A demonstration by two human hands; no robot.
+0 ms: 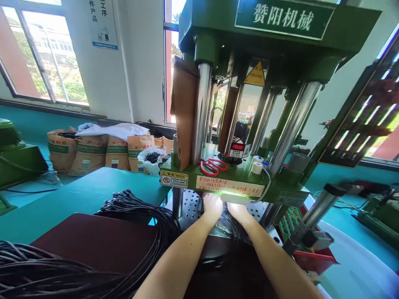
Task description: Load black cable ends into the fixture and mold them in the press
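Note:
Both my arms reach in under the green press (230,176). My left hand (213,204) and my right hand (237,209) lie side by side beneath its lit lower edge. The machine's edge and the glare hide the fingers of both. Black cables (233,228) run down from between the hands and loop on the dark surface below. A metal plate (222,229) lies just below the hands, close to the cables. What the fingers hold, if anything, cannot be seen.
Red-handled scissors (213,167) rest on the press ledge. Bundled black cables (134,203) lie on the left, with more (46,270) at the near left. A brown board (102,238) is between them. Steel columns (204,112) flank the press. A red bin (316,259) stands right.

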